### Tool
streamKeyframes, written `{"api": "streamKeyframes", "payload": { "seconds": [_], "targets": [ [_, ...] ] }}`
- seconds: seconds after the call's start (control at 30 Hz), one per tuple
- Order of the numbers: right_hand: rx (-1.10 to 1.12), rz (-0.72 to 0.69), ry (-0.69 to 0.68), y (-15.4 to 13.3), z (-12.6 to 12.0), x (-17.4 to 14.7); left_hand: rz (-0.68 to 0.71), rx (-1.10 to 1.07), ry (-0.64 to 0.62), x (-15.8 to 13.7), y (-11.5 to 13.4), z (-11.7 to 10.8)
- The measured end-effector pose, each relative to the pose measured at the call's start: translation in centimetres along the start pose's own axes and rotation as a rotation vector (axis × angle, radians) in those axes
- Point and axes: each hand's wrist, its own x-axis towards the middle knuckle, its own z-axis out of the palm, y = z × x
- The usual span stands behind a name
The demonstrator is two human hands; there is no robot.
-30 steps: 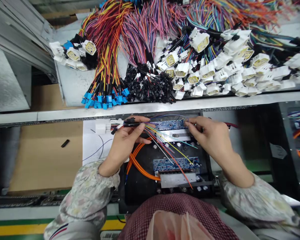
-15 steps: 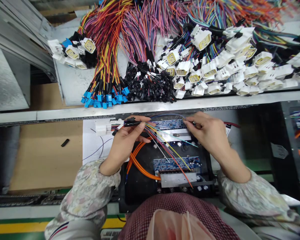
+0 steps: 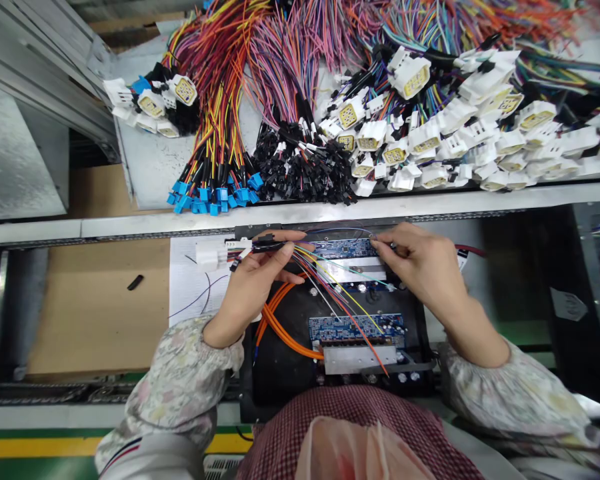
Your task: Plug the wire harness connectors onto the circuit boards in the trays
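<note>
My left hand (image 3: 257,283) is closed on a wiring harness (image 3: 273,246), thumb on top of its black sleeve. A white connector (image 3: 207,255) sticks out past that hand to the left, while loose coloured wires fan out to the right. Between finger and thumb, my right hand (image 3: 420,260) pinches the end of a thin blue wire (image 3: 337,229) that arches across from the harness. Below the hands lies a black housing (image 3: 275,387) with an upper blue circuit board (image 3: 347,248) and a lower blue circuit board (image 3: 355,325). The pinched wire tip is hidden by my fingers.
Heaps of blue connectors (image 3: 215,199), black connectors (image 3: 305,163) and white connectors (image 3: 425,140) with wires lie on the shelf behind the rail (image 3: 180,219). Orange cables (image 3: 285,331) loop inside the housing. A small black piece (image 3: 135,283) rests on brown board at left.
The whole view has shifted slightly, so things appear a little further right. Both hands keep the same hold on the harness and the blue wire.
</note>
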Motion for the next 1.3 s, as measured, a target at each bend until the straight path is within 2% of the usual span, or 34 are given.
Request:
{"api": "streamKeyframes", "payload": {
  "seconds": [0.17,0.3,0.43,0.5,0.6,0.8,1.03,1.3],
  "targets": [
    [-0.027,-0.013,-0.019,0.3,-0.1,0.2,0.000,0.001,0.004,0.0,0.0,0.0],
    [-0.115,-0.036,-0.004,-0.9,-1.7,-0.7,0.000,-0.004,0.005,-0.1,0.0,0.0],
    [-0.131,-0.177,-0.080,-2.7,-2.7,-1.9,-0.006,-0.023,0.012,0.0,-0.1,0.1],
    [-0.075,-0.188,-0.060,-3.1,-2.4,-1.8,0.000,-0.029,0.033,0.1,-0.1,0.1],
    [0.010,-0.124,0.013,-2.9,-1.0,-0.7,0.001,-0.021,0.051,0.1,-0.2,0.0],
    [-0.048,-0.118,-0.069,-2.0,1.4,1.0,0.004,0.045,0.057,-0.1,0.0,-0.1],
    [-0.016,-0.088,-0.020,-2.1,1.5,1.0,0.004,0.029,0.015,-0.1,0.2,-0.1],
    [-0.019,-0.106,-0.044,-1.8,1.5,1.3,0.016,0.012,0.015,0.0,0.1,-0.1]
  ]
}}
